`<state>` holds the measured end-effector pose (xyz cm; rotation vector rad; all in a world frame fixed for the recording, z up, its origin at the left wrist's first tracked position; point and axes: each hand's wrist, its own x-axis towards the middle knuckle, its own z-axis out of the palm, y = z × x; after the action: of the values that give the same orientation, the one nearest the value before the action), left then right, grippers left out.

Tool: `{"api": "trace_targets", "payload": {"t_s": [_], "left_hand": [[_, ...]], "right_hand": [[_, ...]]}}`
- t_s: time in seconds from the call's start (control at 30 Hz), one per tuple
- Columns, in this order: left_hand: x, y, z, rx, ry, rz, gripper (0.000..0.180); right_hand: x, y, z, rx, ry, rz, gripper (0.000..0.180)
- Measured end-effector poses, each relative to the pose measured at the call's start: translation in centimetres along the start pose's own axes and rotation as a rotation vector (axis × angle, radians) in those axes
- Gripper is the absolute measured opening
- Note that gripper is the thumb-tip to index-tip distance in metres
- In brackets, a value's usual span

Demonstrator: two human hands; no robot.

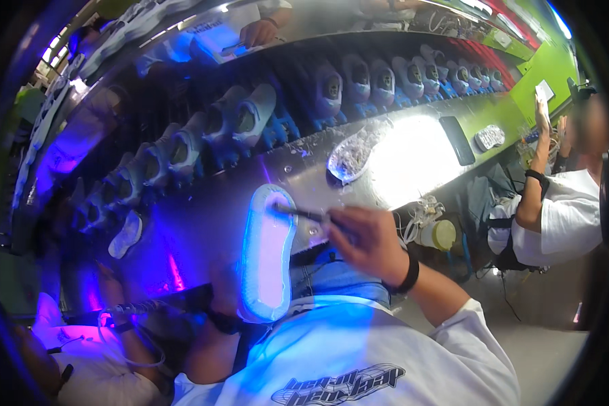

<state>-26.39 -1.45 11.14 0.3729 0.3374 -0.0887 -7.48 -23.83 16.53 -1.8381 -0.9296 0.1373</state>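
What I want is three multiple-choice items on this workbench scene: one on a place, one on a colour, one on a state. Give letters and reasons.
1. Where does the tip of the brush rest?
A. On a shoe in the row behind
B. On the upper end of the held shoe sole
C. On the sole lying on the bench

2. What colour is the wristband on the right wrist?
A. Red
B. Yellow
C. Black

3. How is the right hand?
A. Closed around the brush handle
B. Open and flat on the bench
C. Holding nothing, hanging at the side

Answers:
1 B: the brush tip meets the sole near its top rim.
2 C: the band shows as a dark black ring at the wrist.
3 A: the fingers curl around the handle.
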Motion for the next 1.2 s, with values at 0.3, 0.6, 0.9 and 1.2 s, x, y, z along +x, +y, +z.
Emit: {"api": "trace_targets", "payload": {"t_s": [0.3,0.6,0.9,1.2], "left_hand": [[2.4,1.6,-1.4,0.035,0.222,0.125,0.037],[18.5,10.9,11.2,1.180,0.269,0.223,0.071],[37.2,15.8,7.3,2.249,0.382,0.496,0.062],[33.0,16.6,10.1,2.238,0.594,0.354,0.043]], "right_hand": [[0.2,4.6,-2.5,0.112,0.109,0.141,0.026],[-0.3,13.9,-0.2,-0.260,0.491,0.127,0.038],[0.5,12.4,0.4,-0.244,0.470,0.166,0.035],[0.0,12.8,0.1,-0.268,0.465,0.100,0.036]]}}
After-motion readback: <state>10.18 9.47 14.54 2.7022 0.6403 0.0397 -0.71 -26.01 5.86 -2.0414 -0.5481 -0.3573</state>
